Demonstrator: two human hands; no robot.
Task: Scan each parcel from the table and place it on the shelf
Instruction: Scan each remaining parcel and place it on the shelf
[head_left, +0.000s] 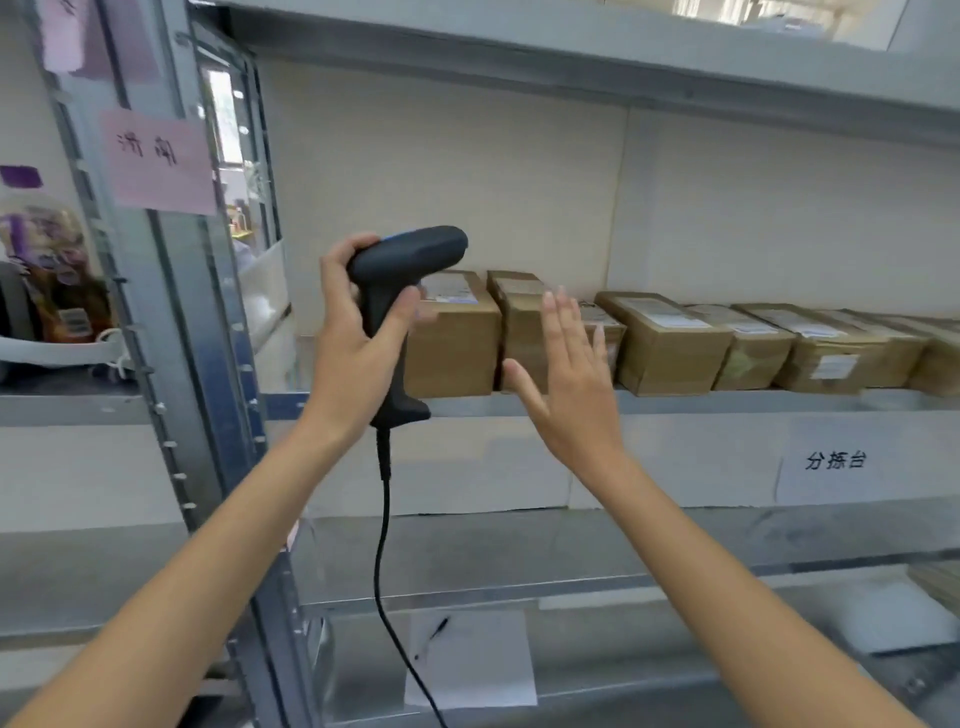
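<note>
1. A person stands facing a grey metal shelf (571, 402), both bare forearms reaching up from the bottom of the view.
2. The left hand (353, 332) grips the handle of a black barcode scanner (400, 291), fingers and thumb curled round it. The scanner's head points right, toward the shelf's left end.
3. A black cable (384, 545) hangs from the foot of the scanner handle and runs down out of view.
4. The right hand (566, 374) holds nothing: its fingers are straight and spread, palm turned toward the parcels, in front of the shelf's front edge. Whether it touches a parcel cannot be told.
5. A row of brown cardboard parcels (670, 343) sits along the shelf, side by side, from behind the scanner to the right edge of the view (most carry white labels on top or on the front).
6. The leftmost parcel (457, 343) stands just behind the scanner handle; the next parcel (519, 322) is partly hidden by the right hand.
7. A white paper sign (836, 462) with black characters is fixed below the shelf's front edge, toward the right.
8. A pink paper note (156, 166) hangs on the upright post at the left.
9. On a lower shelf level lies a white sheet (470, 660).
</note>
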